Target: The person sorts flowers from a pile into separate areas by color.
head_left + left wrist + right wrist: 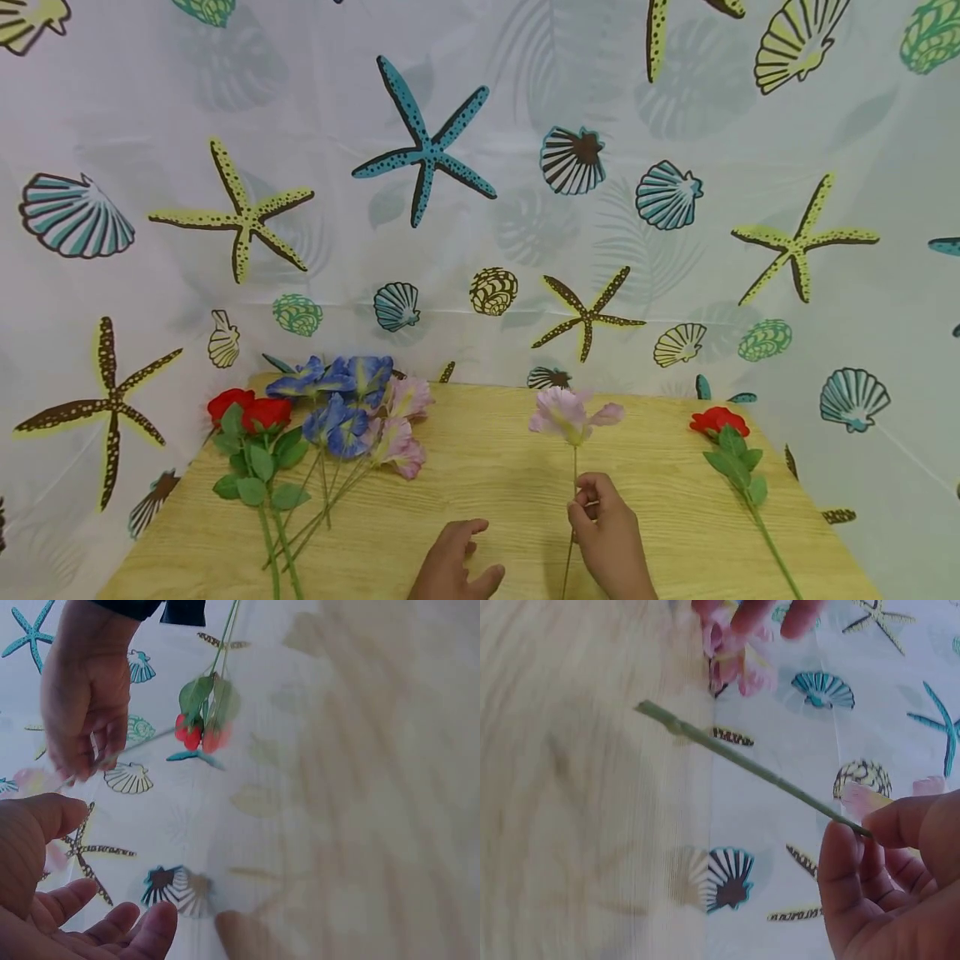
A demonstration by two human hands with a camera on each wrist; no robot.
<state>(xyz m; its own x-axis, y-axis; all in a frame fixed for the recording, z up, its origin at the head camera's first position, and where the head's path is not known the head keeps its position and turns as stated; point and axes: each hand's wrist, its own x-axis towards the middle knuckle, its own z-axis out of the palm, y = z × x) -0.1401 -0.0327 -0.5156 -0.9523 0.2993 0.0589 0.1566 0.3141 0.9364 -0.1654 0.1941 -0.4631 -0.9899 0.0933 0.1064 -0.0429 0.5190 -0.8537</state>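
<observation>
Wooden table (495, 454), with one pale pink flower (566, 414) held up over its middle.
At the table's left side, a loose group of red, blue and pink flowers (345, 427) is laid out; at its right side, a lone red rose (735, 458). Over the table's middle, the right hand (609, 533) is used for the hold, thumb and fingers pinching the thin stem (757, 769). The left hand (459, 562), nearer the table's left side, is spread with nothing in it. The pinch is probably best kept well below the petals — they'd likely get creased if grabbed. A stem that thin may swivel in a one-handed pinch, so it could be steadied lower down by the left hand — gently, near the free end (646, 709).
</observation>
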